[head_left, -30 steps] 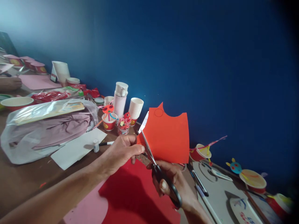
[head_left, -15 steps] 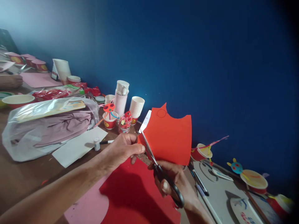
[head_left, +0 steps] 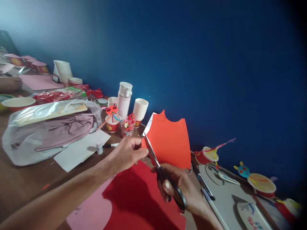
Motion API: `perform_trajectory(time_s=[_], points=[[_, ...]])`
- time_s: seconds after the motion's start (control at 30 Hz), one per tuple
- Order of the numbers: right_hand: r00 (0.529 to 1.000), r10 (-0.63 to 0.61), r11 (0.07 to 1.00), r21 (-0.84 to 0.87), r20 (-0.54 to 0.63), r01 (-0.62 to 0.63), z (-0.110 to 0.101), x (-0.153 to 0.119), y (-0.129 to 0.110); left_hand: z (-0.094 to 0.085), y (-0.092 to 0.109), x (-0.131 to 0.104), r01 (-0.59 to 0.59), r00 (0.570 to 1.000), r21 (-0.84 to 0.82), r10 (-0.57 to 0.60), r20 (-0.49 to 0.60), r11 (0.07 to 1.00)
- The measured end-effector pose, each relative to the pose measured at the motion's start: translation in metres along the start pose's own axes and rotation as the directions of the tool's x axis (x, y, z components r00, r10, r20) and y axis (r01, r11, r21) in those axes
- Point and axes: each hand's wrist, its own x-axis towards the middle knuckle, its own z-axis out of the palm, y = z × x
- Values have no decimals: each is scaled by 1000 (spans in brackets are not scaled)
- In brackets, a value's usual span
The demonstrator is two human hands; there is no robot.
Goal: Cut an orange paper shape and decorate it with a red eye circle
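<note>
My right hand (head_left: 172, 185) is closed around the black handles of a pair of scissors (head_left: 153, 155), whose blades lie along the left edge of an orange-red paper sheet (head_left: 170, 140). That sheet has a curved cut-out at the top and a small drawn circle near its upper point. My left hand (head_left: 130, 150) pinches the sheet's left part between thumb and fingers, just left of the blades. Below both hands lie a red sheet (head_left: 136, 198) and a pink sheet (head_left: 92, 209).
Left stands a clear plastic bag (head_left: 51, 132) by a white sheet (head_left: 82, 150) and a small bottle (head_left: 99, 148). Behind are a white flask (head_left: 124, 100) and stacked paper cups (head_left: 140, 108). Paper-cup crafts (head_left: 261, 185) and pens (head_left: 205, 185) are right. Another person's hand (head_left: 11, 83) shows far left.
The orange-red sheet has swung left and turned a little, its right edge drawn inward. Both hands stay nearly in place, with the scissors still at the sheet's left side.
</note>
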Motion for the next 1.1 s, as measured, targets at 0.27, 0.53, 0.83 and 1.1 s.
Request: perform_trajectory(time_s=[0.27,0.53,0.83,1.1], points=[[998,-50,998,-33,44,52,-11,6,9,-2,-6,7,43,999,-36,-42,30,998],[989,-142,990,-19,-38,142,-4,11,8,5,-13,10,12,1000,-167,-9,22,986],[992,-113,993,-31,48,115,-1,8,4,4,-4,2,-32,998,-58,28,-59,998],[983,-160,986,69,89,155,-4,7,12,-2,1,0,-15,1000,-104,15,-2,994]])
